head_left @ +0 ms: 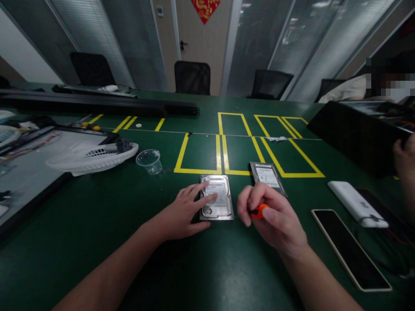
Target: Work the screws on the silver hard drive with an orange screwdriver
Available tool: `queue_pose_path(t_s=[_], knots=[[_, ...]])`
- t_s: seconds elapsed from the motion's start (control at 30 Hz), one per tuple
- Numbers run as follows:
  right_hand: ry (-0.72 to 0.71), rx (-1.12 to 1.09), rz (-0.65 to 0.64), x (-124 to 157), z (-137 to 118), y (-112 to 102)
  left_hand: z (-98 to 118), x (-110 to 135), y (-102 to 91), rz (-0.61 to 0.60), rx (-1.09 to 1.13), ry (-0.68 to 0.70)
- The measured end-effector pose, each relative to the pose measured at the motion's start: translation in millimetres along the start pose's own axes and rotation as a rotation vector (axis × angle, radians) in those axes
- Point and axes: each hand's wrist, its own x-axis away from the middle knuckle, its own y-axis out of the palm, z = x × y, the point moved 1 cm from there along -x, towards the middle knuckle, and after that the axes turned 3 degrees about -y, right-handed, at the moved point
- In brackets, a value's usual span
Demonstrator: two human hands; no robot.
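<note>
A silver hard drive (220,203) lies flat on the green table (97,224) near its front middle. My left hand (184,214) rests on the drive's left edge, fingers stretched flat across the label. To its right, my right hand (269,214) is closed round a small tool with an orange handle (259,211), held just off the drive's right side. A second hard drive (267,175) lies a little farther back, partly behind my right hand.
Yellow tape boxes (223,151) mark the table's middle. A clear plastic cup (149,161) and a white fan grille (92,157) sit to the left. A white power bank (356,203) and a phone (350,248) lie on the right. Another person's hand (405,160) holds a black case (353,134).
</note>
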Motion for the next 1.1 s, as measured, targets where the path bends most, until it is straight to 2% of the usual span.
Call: queue_pose_path(t_s=[0.27, 0.77, 1.1], knots=[[0.054, -0.054, 0.008, 1.8, 0.4, -1.2, -2.3, 0.3, 2.5, 0.005, -0.003, 0.008], [-0.024, 0.028, -0.013, 0.8, 3.6, -3.1, -1.5, -0.5, 1.6, -0.008, -0.006, -0.002], [0.005, -0.009, 0.019, 1.7, 1.0, -0.6, -0.8, -0.7, 0.7, -0.019, -0.021, -0.008]])
